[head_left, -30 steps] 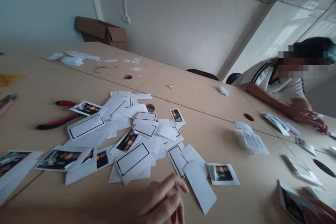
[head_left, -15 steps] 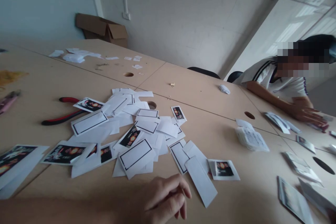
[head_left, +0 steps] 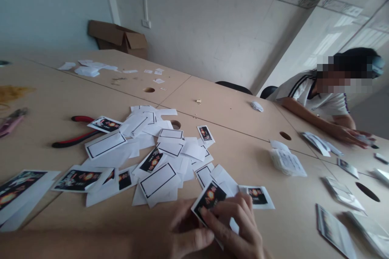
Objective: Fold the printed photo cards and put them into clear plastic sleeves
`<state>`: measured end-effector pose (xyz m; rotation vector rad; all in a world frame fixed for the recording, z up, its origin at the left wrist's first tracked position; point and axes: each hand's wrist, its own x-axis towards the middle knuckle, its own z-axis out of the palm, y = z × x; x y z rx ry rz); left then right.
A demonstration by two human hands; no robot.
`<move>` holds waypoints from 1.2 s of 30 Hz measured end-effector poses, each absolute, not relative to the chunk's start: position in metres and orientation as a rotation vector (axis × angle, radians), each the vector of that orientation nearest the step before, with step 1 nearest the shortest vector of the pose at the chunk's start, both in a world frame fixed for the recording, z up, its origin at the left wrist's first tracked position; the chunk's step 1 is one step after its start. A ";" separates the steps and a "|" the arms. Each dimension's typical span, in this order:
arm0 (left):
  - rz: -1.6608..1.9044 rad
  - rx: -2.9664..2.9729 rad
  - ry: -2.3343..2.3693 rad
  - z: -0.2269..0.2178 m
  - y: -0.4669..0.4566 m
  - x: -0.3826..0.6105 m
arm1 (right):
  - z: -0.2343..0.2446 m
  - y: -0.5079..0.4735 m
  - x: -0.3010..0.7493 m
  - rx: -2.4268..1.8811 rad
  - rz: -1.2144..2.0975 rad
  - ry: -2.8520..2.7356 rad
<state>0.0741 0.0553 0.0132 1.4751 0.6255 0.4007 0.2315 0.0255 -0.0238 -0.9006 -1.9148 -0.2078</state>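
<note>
Low in front of me, a printed card with a dark picture and white border is held tilted between my hands. My right hand pinches it, one finger lying across the printed face. A small bit of white paper shows between the right fingers. From the other side, my left hand closes on the card's lower edge, its fingers partly hidden behind it. Just beyond lies a loose pile of white cards, some with black outlines, some with dark prints. Another printed card lies past my right hand.
Red-handled pliers lie partly under the pile, with pink cutters farther left. Bundled cards and several stacks are on the right. Across the table a person handles something small. A cardboard box stands behind.
My right hand has come into view with a printed card, and my left hand has met it there. The co-worker's hands have risen slightly. The view has shifted a little.
</note>
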 end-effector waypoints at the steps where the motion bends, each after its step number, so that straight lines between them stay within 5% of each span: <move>1: 0.425 1.440 0.608 0.012 0.056 0.074 | -0.021 0.029 0.229 -0.865 -0.211 -1.921; 17: 0.521 1.390 1.006 -0.012 0.055 0.078 | -0.032 0.042 0.255 -0.914 -0.022 -2.054; 28: 0.619 1.216 0.730 -0.031 0.054 0.081 | -0.036 0.043 0.260 -0.912 -0.006 -2.080; 36: 0.646 1.379 0.963 -0.032 0.052 0.081 | -0.042 0.038 0.260 -0.914 0.116 -2.032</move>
